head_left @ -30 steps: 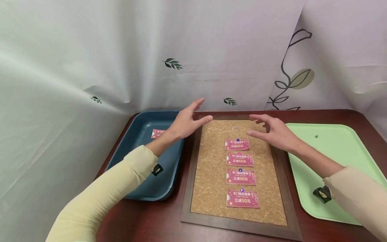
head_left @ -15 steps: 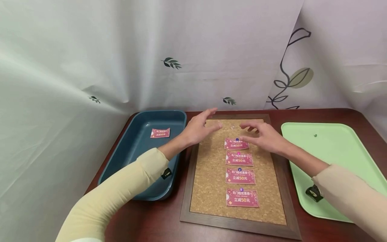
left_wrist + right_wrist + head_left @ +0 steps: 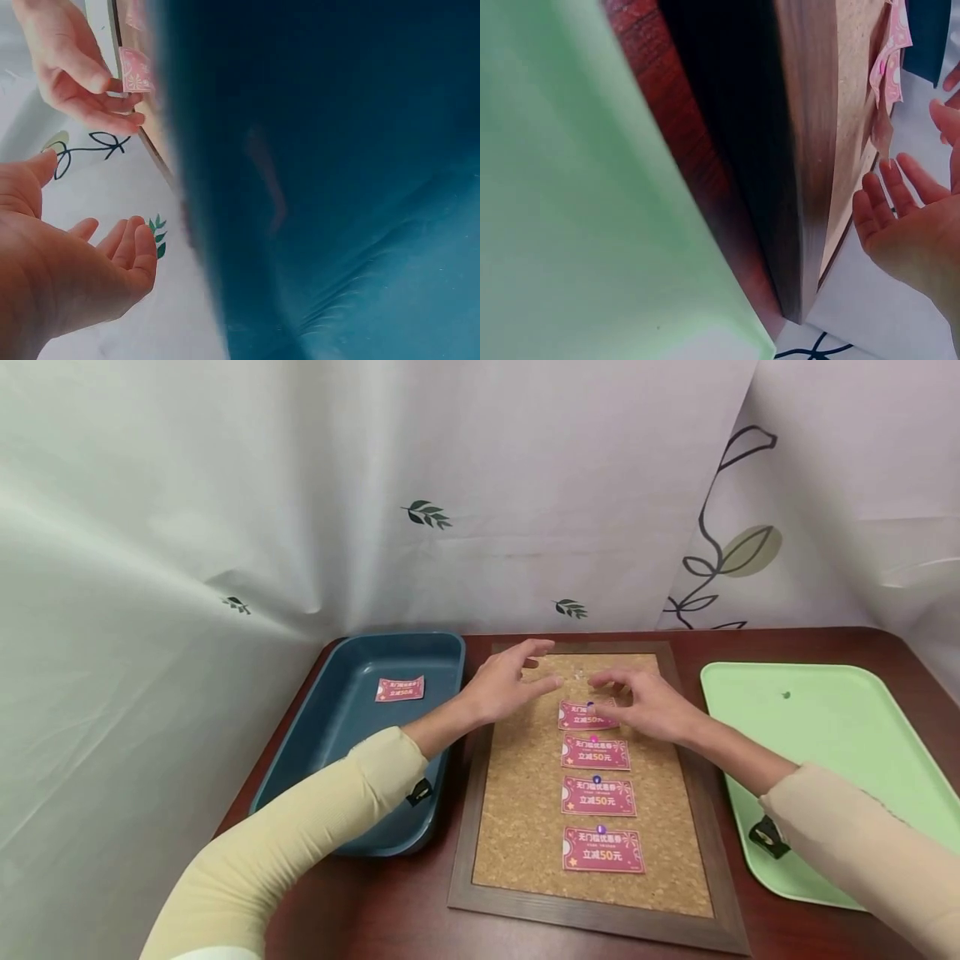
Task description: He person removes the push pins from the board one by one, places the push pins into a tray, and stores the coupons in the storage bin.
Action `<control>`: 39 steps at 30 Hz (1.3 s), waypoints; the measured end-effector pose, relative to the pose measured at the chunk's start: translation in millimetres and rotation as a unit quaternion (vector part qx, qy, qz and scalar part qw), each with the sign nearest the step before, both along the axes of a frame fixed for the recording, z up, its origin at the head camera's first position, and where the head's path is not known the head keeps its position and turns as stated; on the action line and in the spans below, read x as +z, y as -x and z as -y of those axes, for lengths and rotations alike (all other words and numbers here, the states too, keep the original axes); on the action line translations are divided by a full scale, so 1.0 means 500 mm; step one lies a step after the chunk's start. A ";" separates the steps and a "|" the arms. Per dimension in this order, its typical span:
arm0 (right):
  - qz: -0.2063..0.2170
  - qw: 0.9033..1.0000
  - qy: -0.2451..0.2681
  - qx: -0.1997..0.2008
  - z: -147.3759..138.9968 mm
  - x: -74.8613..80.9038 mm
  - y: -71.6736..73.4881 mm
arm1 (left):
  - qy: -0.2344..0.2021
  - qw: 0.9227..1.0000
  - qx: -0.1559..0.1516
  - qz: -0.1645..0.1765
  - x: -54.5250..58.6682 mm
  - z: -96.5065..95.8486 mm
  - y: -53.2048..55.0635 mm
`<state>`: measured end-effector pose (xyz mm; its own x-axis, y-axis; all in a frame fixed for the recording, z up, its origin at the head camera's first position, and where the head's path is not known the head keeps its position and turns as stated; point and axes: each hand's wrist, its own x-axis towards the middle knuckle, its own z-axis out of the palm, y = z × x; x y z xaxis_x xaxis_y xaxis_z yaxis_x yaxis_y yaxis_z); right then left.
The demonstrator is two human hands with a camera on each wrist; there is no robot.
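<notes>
In the head view my left hand (image 3: 506,687) hovers over the upper left of a framed corkboard (image 3: 517,810), its fingers loosely bent and holding nothing. My right hand (image 3: 647,703) reaches in from the other side, fingers spread. Its thumb overlaps the top pink coupon (image 3: 573,717) near a blue push pin (image 3: 591,704). Between the two hands a small clear item (image 3: 579,674) sits on the cork. Below, in a column, hang more pink coupons (image 3: 600,797), each with a push pin (image 3: 602,829) at its upper edge. The right wrist view shows my right palm (image 3: 919,225) beside the board, with nothing in it.
Left of the board stands a deep blue tray (image 3: 337,735) with one loose pink coupon (image 3: 400,689) in it. A light green tray (image 3: 817,760) lies to the right. All rest on a dark red table (image 3: 360,910), with a pale curtain (image 3: 495,485) behind.
Both hands have moved inward and slightly down toward the top coupon. The gap between them has narrowed. The loose coupon in the blue tray has come fully into view; the coupons have not moved.
</notes>
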<state>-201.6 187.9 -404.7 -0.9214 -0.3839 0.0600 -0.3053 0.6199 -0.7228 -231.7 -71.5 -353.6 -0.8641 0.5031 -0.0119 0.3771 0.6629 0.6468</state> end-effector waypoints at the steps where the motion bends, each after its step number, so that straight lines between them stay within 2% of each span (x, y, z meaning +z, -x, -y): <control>1: 0.000 1.000 -0.001 0.000 0.000 -0.001 0.001 | -0.001 1.000 -0.001 0.001 0.001 -0.002 0.000; 8: 0.002 1.000 -0.011 0.002 0.002 -0.006 0.007 | -0.003 1.000 -0.002 0.010 0.009 -0.011 -0.004; 16: 0.001 1.000 -0.019 -0.002 0.006 -0.009 0.012 | -0.014 1.000 -0.017 0.013 0.019 -0.022 -0.008; 20: -0.007 1.000 -0.023 0.000 0.009 -0.012 0.016 | -0.009 1.000 -0.014 0.013 0.020 -0.026 -0.008; 31: -0.016 0.999 -0.029 -0.002 0.011 -0.021 0.023 | -0.017 0.999 -0.031 0.006 0.018 -0.040 -0.005; 39: -0.018 1.000 -0.024 -0.002 0.011 -0.019 0.024 | -0.016 0.999 -0.037 0.015 0.021 -0.057 -0.008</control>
<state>-213.7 182.2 -414.1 -0.9209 -0.3827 0.0740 -0.3271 0.6552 -0.6810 -227.6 -43.2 -343.1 -0.8239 0.5664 -0.0208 0.4042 0.6129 0.6789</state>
